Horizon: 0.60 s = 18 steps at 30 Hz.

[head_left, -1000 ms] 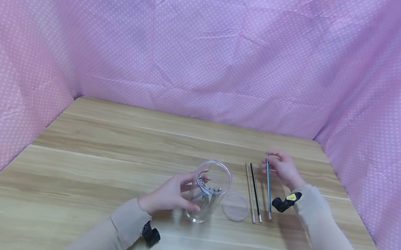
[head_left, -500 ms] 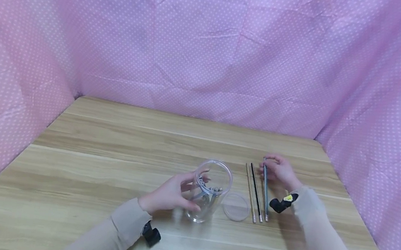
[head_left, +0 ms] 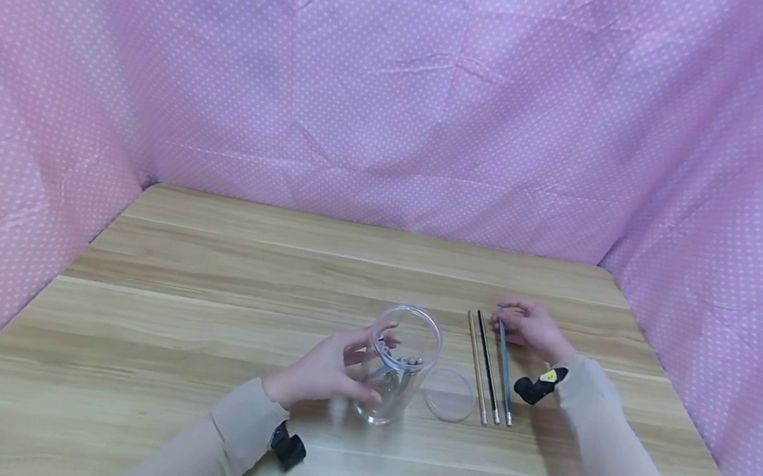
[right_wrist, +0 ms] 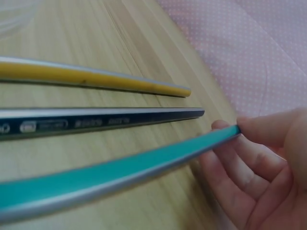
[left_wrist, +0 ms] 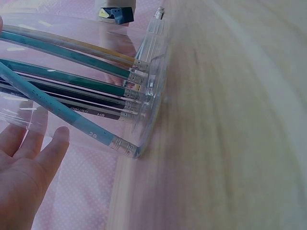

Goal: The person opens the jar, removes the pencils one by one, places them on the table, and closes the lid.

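My right fingers (right_wrist: 237, 165) pinch a pencil (right_wrist: 120, 167) by its upper end: likely light, stiff. My left fingers (left_wrist: 53, 155) grip a jar (head_left: 395, 405).

The right wrist view cuts off 3 pencils (right_wrist: 105, 119).

The left wrist view is dim, its tabletop (left_wrist: 230, 120) blurred, the cup (left_wrist: 57, 62) glare-flecked.

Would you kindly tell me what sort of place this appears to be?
Probably a makeshift recording booth: pink polka-dot cloth hangs on three sides of a wood-grain table, and black wrist cameras are worn.
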Each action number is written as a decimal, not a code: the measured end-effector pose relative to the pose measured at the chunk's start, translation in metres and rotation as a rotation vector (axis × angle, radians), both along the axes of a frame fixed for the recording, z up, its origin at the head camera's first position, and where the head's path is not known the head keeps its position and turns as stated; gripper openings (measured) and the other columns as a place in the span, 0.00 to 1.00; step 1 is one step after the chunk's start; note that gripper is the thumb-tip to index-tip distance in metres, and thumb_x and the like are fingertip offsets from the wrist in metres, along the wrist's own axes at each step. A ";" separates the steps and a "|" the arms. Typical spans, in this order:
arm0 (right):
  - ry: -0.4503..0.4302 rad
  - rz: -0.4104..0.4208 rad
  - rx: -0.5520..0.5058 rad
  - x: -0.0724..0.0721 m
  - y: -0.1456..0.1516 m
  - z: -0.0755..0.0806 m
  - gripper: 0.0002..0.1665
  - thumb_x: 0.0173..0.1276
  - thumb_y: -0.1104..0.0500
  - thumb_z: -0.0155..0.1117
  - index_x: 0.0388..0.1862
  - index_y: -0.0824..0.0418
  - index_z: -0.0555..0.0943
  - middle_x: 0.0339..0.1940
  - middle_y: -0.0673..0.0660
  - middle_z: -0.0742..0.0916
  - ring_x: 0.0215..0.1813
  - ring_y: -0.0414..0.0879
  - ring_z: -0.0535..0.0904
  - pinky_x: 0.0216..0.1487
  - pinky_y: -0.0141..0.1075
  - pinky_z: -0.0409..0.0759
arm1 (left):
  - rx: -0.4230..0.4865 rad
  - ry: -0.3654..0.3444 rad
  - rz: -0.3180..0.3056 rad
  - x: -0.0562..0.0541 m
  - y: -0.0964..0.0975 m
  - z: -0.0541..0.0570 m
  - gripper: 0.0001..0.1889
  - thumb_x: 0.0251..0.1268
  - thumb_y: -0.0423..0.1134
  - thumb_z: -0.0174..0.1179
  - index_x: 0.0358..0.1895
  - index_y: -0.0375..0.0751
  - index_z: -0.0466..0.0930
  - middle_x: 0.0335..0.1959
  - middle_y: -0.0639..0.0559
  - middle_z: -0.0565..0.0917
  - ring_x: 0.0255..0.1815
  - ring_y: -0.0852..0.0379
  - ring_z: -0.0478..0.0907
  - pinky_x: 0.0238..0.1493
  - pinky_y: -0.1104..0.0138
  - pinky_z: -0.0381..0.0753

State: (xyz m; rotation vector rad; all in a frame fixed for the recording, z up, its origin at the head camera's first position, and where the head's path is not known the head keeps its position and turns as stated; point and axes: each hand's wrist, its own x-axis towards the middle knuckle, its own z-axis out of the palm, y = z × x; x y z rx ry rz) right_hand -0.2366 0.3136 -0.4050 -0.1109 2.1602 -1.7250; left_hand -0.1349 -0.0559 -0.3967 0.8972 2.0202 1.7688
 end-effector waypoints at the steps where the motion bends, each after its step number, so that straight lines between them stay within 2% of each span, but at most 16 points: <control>1: 0.002 0.002 0.014 -0.001 0.000 -0.001 0.24 0.73 0.68 0.46 0.62 0.80 0.56 0.36 0.44 0.86 0.40 0.35 0.82 0.44 0.29 0.83 | 0.003 -0.003 0.000 0.000 0.000 0.000 0.49 0.41 0.28 0.72 0.72 0.39 0.57 0.67 0.38 0.69 0.68 0.44 0.66 0.72 0.50 0.60; 6: 0.019 -0.010 0.111 -0.004 0.000 -0.005 0.27 0.70 0.67 0.52 0.62 0.80 0.59 0.37 0.44 0.86 0.38 0.32 0.81 0.41 0.27 0.82 | 0.022 -0.012 -0.007 0.001 0.000 0.000 0.47 0.41 0.28 0.72 0.71 0.41 0.59 0.67 0.37 0.69 0.68 0.44 0.66 0.72 0.51 0.61; 8: 0.044 -0.009 0.167 -0.005 0.000 -0.005 0.26 0.69 0.67 0.54 0.61 0.79 0.61 0.38 0.48 0.86 0.37 0.32 0.80 0.40 0.27 0.83 | 0.019 -0.008 -0.006 0.001 0.000 0.000 0.48 0.42 0.28 0.72 0.71 0.41 0.58 0.67 0.37 0.69 0.69 0.44 0.65 0.72 0.51 0.61; 13: 0.125 0.003 0.337 -0.008 -0.003 -0.007 0.25 0.68 0.65 0.57 0.59 0.78 0.67 0.46 0.65 0.83 0.37 0.34 0.79 0.40 0.27 0.83 | 0.004 0.005 0.001 0.001 0.000 0.000 0.48 0.42 0.29 0.72 0.72 0.42 0.57 0.67 0.38 0.69 0.69 0.45 0.66 0.72 0.50 0.60; 18: 0.182 0.008 0.461 -0.010 -0.005 -0.008 0.24 0.67 0.62 0.60 0.57 0.77 0.71 0.47 0.69 0.81 0.39 0.40 0.78 0.40 0.28 0.83 | 0.013 -0.002 0.002 0.002 0.001 0.000 0.47 0.42 0.28 0.72 0.71 0.41 0.60 0.66 0.38 0.70 0.68 0.45 0.66 0.71 0.51 0.61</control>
